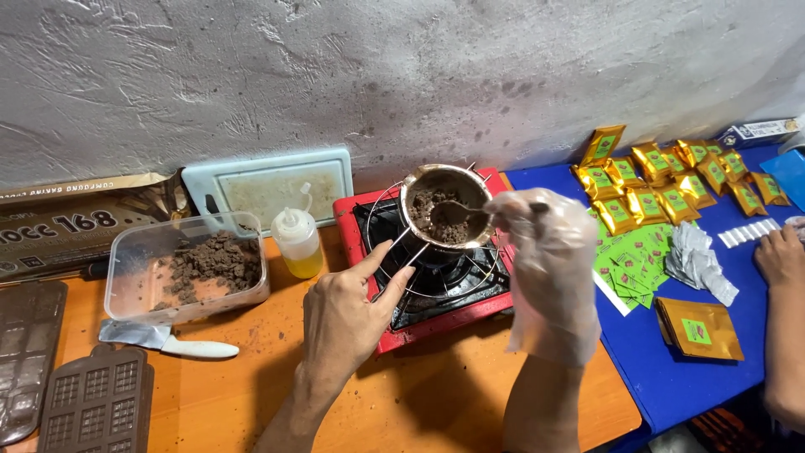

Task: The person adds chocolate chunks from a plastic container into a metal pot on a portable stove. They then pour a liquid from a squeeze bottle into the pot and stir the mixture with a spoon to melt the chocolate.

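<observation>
A small metal pot (444, 201) with brown chunks in it sits on a wire stand over a red gas stove (436, 268). My right hand (545, 268), in a loose clear plastic glove, holds a metal spoon (457, 211) whose bowl is down among the chunks. My left hand (344, 315) is bare, with thumb and forefinger pinching the pot's thin handle (402, 252) at the stove's left side.
A clear plastic tub (189, 268) of brown crumbs, a knife (168, 340), a squeeze bottle (298, 243) of yellow liquid, a white cutting board (268, 184) and chocolate moulds (96, 403) lie left. Gold sachets (662, 180) and green labels cover the blue table (671, 377); another person's hand (780, 256) rests at right.
</observation>
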